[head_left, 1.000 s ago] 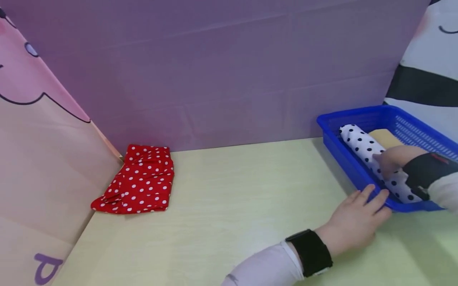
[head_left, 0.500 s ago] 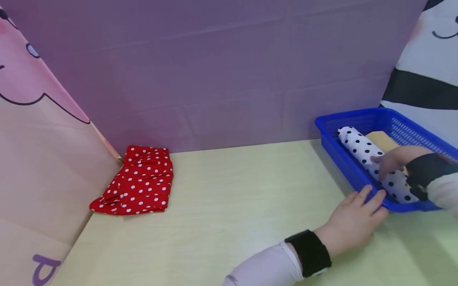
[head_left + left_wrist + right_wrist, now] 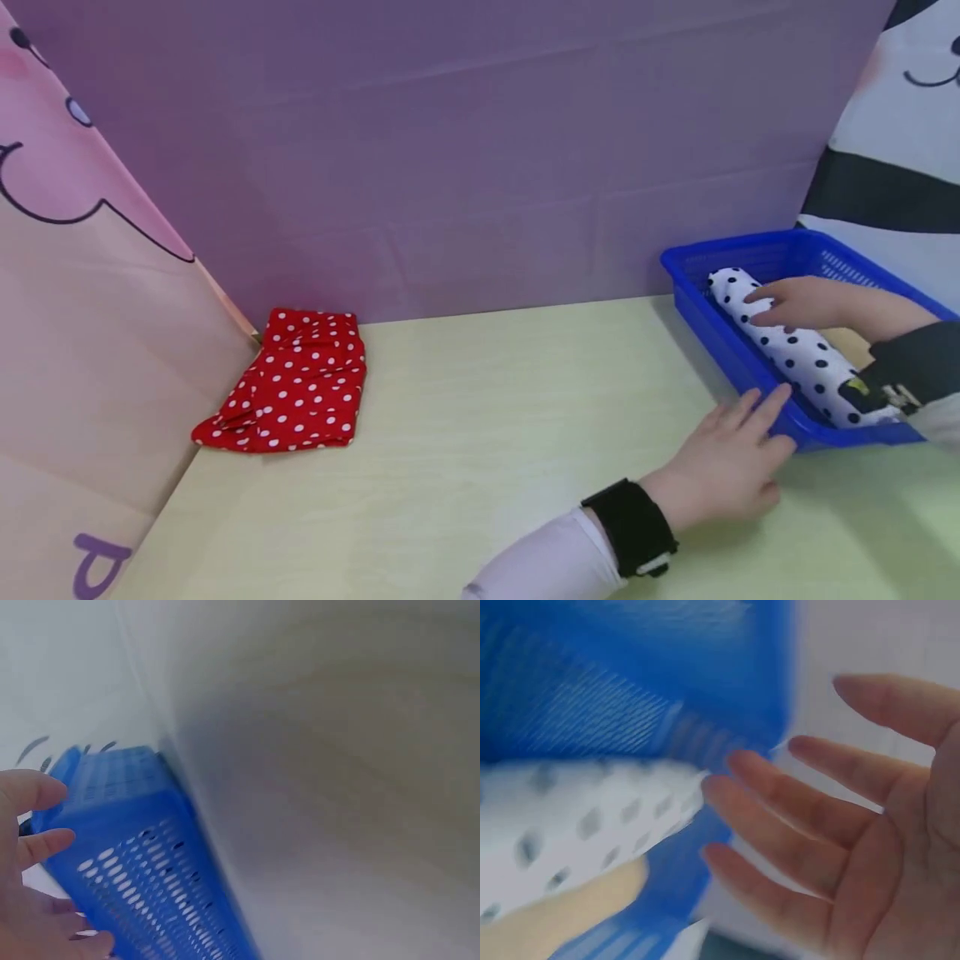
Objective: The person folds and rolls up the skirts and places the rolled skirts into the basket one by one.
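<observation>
the far right of the blue basket [image 3: 708, 335] is cut off by the edge of the head view, and part of the white roll with black dots [image 3: 804, 358] is covered by the right hand [image 3: 828, 304] and its dark wristband [image 3: 918, 362]. the roll is laid lengthwise inside the basket, along its left wall; beside it a tan block [image 3: 847, 343] is mostly hidden. the right hand is held over the roll with its fingers spread apart and nothing clasped; whether the roll is touched cannot be told, as the right wrist view is blurred. the left hand [image 3: 727, 462] is placed at the basket's near left corner, fingers parted, tips at the rim; whether the rim is pressed cannot be made out. the basket's back edge is set near the purple backdrop [image 3: 450, 167]. a wide stretch of bench [image 3: 510, 417] is left between the basket and the red dotted cloth [image 3: 300, 392], which is lying folded against the left panel [image 3: 90, 350], well apart from both hands.
</observation>
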The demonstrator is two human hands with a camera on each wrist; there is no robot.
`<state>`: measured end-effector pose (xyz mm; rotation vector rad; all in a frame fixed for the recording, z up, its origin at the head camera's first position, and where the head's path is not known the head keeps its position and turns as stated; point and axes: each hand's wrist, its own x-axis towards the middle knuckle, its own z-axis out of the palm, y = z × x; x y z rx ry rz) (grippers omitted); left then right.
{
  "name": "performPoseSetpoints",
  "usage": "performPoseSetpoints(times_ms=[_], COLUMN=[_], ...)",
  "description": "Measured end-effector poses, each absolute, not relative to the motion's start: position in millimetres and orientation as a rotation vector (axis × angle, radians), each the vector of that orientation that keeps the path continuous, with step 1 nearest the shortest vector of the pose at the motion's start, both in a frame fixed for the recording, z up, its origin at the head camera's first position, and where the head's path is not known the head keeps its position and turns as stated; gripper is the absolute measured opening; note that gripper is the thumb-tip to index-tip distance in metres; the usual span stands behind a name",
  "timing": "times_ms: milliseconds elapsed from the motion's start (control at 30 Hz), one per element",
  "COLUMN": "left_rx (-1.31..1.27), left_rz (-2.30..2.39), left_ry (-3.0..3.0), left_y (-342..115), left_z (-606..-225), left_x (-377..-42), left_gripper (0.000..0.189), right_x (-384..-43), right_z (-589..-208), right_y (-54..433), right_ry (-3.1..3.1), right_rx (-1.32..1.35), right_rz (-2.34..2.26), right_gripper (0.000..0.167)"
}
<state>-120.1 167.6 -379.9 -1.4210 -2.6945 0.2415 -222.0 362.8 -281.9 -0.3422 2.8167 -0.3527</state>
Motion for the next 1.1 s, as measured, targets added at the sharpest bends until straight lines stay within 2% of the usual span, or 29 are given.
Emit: performPoseSetpoints(times_ms=[133, 233, 400, 533, 733, 833, 1033, 1100], left_rx=[-1.370, -1.308, -1.188, -1.138, -0.919, -0.843, -0.763, -0.728], left_rz=[0.073, -0.104, -0.392, -0.538, -0.823, -0.916, -0.946, -0.949], left_ry=[-2.690, -2.620, -2.482, -2.467, -2.567, -2.562, -2.594, -2.616], left_y=[146.7, 124.6, 85.5, 54.8, 20.6, 10.2, -12.0, -20.5], left_z=[-368.8, -356.9, -341.2, -337.7, -339.3, -340.0, -344.1, -346.1], left_x=[-128.6, -136.6, -147.5, -154.1, -157.2, -155.3, -157.1, -160.1], left_gripper=[0.042, 0.037, 0.028, 0.026, 0.025, 0.025, 0.025, 0.024], right_x=[-207.8, -192.9, -168.2, -161.6, -163.9, -165.9, -167.1, -168.7], right_z=[-268.3, -264.9, -280.6, -298.3, -321.6, -327.0, -332.5, -336.5], right_y=[321.3, 291.7, 259.6, 239.4, 199.9, 182.6, 164.1, 160.8], right_ry=[3.012, 3.109, 3.196, 3.045, 2.465, 2.366, 2.394, 2.366], right_rx=[-0.405, -0.450, -0.666, -0.772, -0.722, -0.714, -0.673, -0.648], right_rz=[-0.416, -0.600, -1.110, -1.567, -2.234, -2.297, -2.065, -1.974], right_gripper=[0.044, 0.039, 0.024, 0.017, 0.029, 0.028, 0.019, 0.023])
